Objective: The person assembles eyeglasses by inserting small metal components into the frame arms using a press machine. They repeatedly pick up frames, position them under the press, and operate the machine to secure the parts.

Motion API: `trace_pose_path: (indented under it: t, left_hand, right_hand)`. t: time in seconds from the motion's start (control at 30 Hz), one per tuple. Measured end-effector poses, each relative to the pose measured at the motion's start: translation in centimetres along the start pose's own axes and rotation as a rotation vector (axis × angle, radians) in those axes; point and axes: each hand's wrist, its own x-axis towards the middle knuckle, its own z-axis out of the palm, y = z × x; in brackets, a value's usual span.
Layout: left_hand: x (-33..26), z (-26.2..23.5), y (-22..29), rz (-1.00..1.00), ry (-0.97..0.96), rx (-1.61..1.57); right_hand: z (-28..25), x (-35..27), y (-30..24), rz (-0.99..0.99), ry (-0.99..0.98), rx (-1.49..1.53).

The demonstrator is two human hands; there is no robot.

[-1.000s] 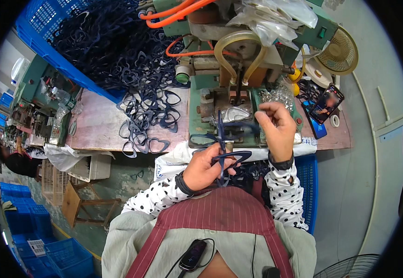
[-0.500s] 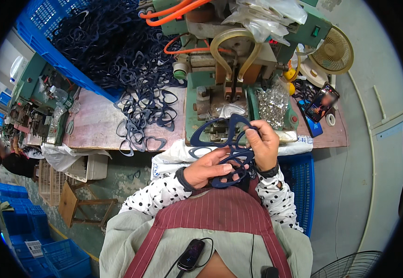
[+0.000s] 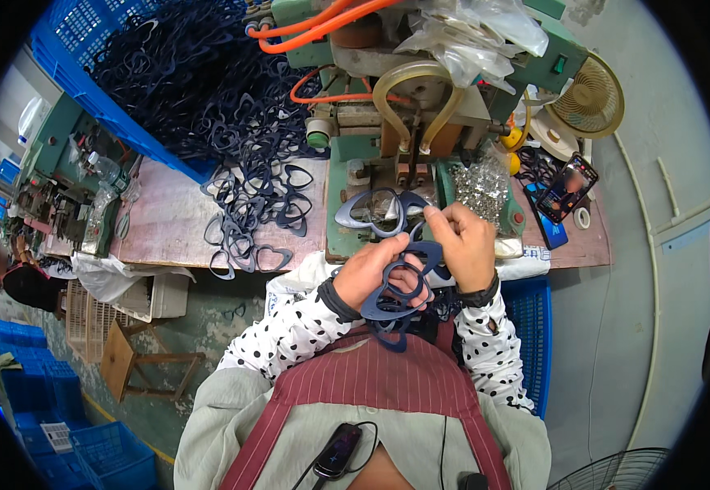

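A dark blue eyeglass frame front point(image 3: 345, 217) is tilted up before the green press machine point(image 3: 345, 159), below its metal head. My right hand point(image 3: 467, 249) pinches it at its right end, thumb and forefinger together. More blue frame fronts point(image 3: 432, 255) hang in a bunch from my left hand point(image 3: 365, 276), with its fingers through and behind them. The left fingertips are beside the upper frame's lower rim; I cannot tell if they touch it. A loose heap of similar frames point(image 3: 244, 237) lies on the table to the left.
A large blue crate point(image 3: 118, 135) full of frames stands at the back left. Small silver parts point(image 3: 479, 186) fill a tray right of the press, near a phone point(image 3: 567, 188) and a fan point(image 3: 590, 91). Another blue crate point(image 3: 530, 327) is below the table's right side.
The upper frame has shifted slightly up and away, closer to the press. My left hand has moved up and right with its bunch, and my right hand has turned a little.
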Motion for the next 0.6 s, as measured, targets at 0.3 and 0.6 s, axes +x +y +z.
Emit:
trace_pose_path:
  t: [0.3,0.6]
  left_hand:
    - [-0.1,0.7,-0.3,-0.096,0.005,-0.143]
    - [0.3,2.5,0.0,0.015,0.098,-0.042]
  right_hand:
    - [-1.0,2.2,-0.1,0.026,-0.214,-0.053]
    - [0.0,3.1,1.5,0.055,-0.182,0.038]
